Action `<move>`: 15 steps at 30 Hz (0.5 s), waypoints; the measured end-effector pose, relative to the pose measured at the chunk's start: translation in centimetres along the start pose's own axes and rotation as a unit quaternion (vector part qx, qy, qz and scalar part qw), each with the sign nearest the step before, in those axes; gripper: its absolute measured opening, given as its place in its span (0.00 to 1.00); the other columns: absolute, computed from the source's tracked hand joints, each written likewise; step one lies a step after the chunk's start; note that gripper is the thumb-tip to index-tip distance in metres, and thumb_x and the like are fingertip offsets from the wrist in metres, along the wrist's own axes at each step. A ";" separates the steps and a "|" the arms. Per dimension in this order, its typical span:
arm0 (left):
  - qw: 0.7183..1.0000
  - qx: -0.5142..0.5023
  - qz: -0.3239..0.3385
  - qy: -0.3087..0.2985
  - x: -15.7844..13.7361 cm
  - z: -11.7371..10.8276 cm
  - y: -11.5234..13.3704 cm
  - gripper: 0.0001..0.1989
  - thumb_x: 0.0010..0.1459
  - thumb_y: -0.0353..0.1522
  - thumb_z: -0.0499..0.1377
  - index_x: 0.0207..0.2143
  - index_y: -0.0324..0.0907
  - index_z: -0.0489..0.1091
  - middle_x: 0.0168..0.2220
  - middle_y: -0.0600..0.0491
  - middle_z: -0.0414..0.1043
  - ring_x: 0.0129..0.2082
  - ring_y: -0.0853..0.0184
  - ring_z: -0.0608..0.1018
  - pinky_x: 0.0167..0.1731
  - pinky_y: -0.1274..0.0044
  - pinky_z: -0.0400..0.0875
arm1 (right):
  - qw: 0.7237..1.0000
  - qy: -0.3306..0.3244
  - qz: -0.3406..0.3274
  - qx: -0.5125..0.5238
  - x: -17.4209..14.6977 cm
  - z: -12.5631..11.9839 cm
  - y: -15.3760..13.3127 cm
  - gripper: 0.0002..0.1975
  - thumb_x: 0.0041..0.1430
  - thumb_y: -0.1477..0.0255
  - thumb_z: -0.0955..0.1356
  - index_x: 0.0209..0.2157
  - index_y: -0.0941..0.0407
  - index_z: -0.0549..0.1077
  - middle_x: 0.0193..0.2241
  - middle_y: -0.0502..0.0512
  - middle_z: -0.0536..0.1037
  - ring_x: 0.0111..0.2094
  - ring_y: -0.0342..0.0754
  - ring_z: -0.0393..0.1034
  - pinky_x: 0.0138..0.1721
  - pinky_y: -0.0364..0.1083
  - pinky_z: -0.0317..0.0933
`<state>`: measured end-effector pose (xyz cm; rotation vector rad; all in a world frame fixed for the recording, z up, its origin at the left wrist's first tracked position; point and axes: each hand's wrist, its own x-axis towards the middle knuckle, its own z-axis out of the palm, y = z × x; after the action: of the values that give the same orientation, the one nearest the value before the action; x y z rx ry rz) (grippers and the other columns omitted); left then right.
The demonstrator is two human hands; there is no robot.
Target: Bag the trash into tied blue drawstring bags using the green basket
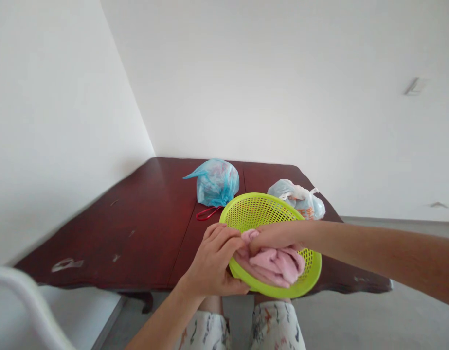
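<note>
Pink cloth lies bunched in the green basket, at the near edge of the table. Left hand pinches the near-left rim; right hand reaches into the cloth, fingertips hidden, grip cannot be told. Cloth probably light, limp, not fragile: hold by a thick fold; basket likely light, springy: hold by rim

On my feed, a lime-green perforated basket sits at the dark red table's near edge, its mouth tilted toward my camera. Inside I see a pink cloth, bunched in loose folds.
</note>
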<state>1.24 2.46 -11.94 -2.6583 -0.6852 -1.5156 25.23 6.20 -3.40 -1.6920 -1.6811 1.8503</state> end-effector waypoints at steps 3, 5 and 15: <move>1.000 -0.005 0.000 0.011 -0.8 0.7 0.1 0.34 0.74 0.53 0.66 0.71 0.43 0.69 0.67 0.36 0.78 0.67 0.45 0.81 0.72 0.54 0.67 | 0.986 -0.036 -0.051 0.157 0.1 2.7 -0.1 0.10 0.68 0.58 0.76 0.41 0.49 0.80 0.39 0.55 0.86 0.48 0.54 0.83 0.57 0.51 0.80; 1.000 -0.017 -0.007 0.004 -1.2 1.0 -0.1 0.39 0.77 0.57 0.61 0.78 0.43 0.64 0.75 0.32 0.69 0.75 0.42 0.74 0.75 0.52 0.67 | 0.965 -0.027 -0.093 0.244 0.5 3.8 0.0 0.16 0.72 0.51 0.73 0.45 0.48 0.79 0.40 0.56 0.87 0.53 0.56 0.84 0.62 0.52 0.78; 0.997 -0.025 0.039 0.068 -1.4 0.2 -1.5 0.26 0.72 0.57 0.71 0.44 0.49 0.65 0.38 0.54 0.76 0.37 0.59 0.76 0.47 0.62 0.70 | 0.866 0.002 -0.283 -0.411 -1.7 -2.0 1.9 0.08 0.56 0.71 0.81 0.38 0.47 0.85 0.28 0.46 0.82 0.30 0.48 0.75 0.35 0.48 0.70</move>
<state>0.23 3.32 -13.48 -2.5540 -0.5373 -1.6937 28.37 5.54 -3.29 -1.1120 -2.8062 0.8908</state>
